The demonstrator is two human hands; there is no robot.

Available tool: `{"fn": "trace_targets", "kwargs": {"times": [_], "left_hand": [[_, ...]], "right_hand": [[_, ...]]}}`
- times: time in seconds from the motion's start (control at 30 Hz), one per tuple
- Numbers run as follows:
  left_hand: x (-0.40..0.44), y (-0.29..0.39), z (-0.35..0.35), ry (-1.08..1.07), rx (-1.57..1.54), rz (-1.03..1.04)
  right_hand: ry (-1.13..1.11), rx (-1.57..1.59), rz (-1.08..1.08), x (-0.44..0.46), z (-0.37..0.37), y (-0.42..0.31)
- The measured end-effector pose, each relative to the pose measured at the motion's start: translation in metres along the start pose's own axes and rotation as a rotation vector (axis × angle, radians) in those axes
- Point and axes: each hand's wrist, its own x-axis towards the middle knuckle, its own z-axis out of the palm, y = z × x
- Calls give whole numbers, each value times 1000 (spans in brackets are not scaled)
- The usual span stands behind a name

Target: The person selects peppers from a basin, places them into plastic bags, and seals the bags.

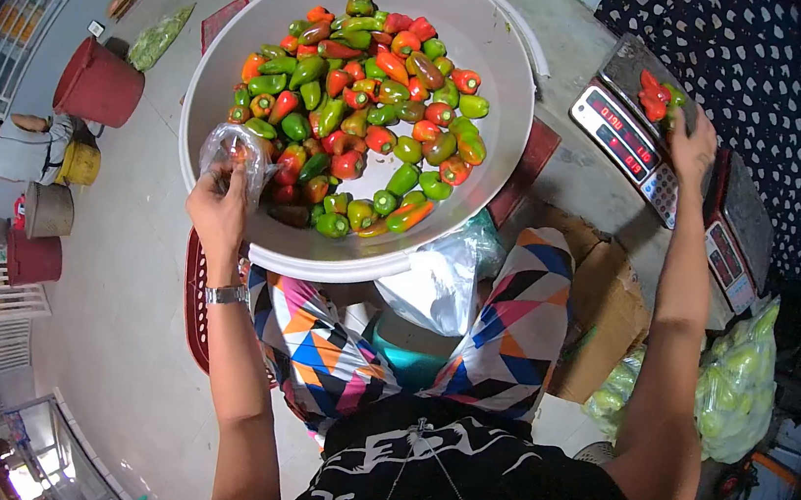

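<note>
My left hand (218,207) pinches a clear plastic bag (251,156) at the near-left rim of a large white tub (212,80). Something orange-red shows through the bag. Inside the tub lies a heap of red, green and mixed-colour bell peppers (339,95). On the right, my right hand (694,145) reaches to a digital weighing scale (620,142) with lit red digits. Its fingers close around a green bell pepper (675,96) on the pan, partly hidden by them. Red peppers (652,96) lie right beside it.
A second scale (730,258) stands nearer me, with bagged green produce (738,387) below. A white plastic bag (432,278) hangs between my knees, beside a cardboard box (606,313). Red buckets (98,82) and a bending person (32,149) are at the left.
</note>
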Motion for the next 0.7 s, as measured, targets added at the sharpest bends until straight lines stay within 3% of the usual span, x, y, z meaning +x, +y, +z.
{"fn": "trace_targets", "kwargs": {"times": [0.03, 0.1, 0.17, 0.23, 0.33, 0.43, 0.5, 0.57, 0.6, 0.67, 0.7], "left_hand": [[0, 0, 0, 3, 8, -7], [1, -6, 1, 3, -27, 6], [1, -3, 3, -8, -54, -7], [-1, 6, -2, -29, -59, -53], [0, 0, -2, -14, -23, -23], [0, 0, 0, 7, -27, 4], [-1, 6, -2, -9, -15, -17], [-1, 5, -3, -15, -10, 0], [1, -1, -1, -8, -16, 24], [1, -2, -1, 6, -39, 48], [-1, 1, -1, 12, -52, 50]], "right_hand": [[12, 62, 94, 5, 0, 23], [-151, 135, 85, -2, 11, 72], [-379, 134, 97, -17, -19, 64], [-287, 53, 130, -32, -28, 56], [-232, 224, 228, -50, -49, 38], [-345, 1481, 548, -101, -67, 12], [-206, 1755, 737, -134, -90, -62], [-619, 1938, 540, -152, -34, -28], [-634, 1796, 509, -160, -55, -74], [-662, 1391, 160, -170, -97, -200], [-658, 1117, -138, -175, -104, -240]]}}
